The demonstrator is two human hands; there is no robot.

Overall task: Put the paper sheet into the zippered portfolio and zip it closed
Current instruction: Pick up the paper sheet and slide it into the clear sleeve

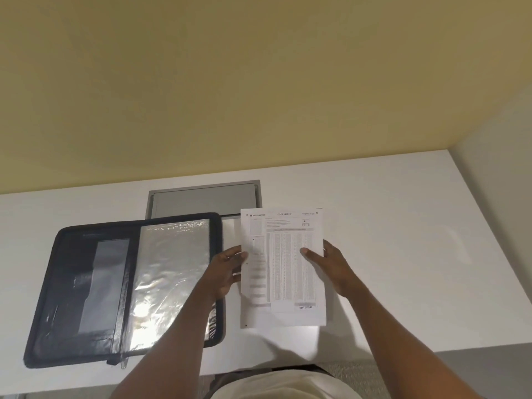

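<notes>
Paper sheet [283,269] pinched by left hand [227,272] and right hand [331,266] — beside zippered portfolio [126,286] (lying open).

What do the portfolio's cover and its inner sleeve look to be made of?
The portfolio cover looks like dark faux leather or vinyl, with a dull sheen and stitched edging; which of the two is unclear. The sleeve seems to be thin clear plastic film: it is crinkled and throws bright glare.
</notes>
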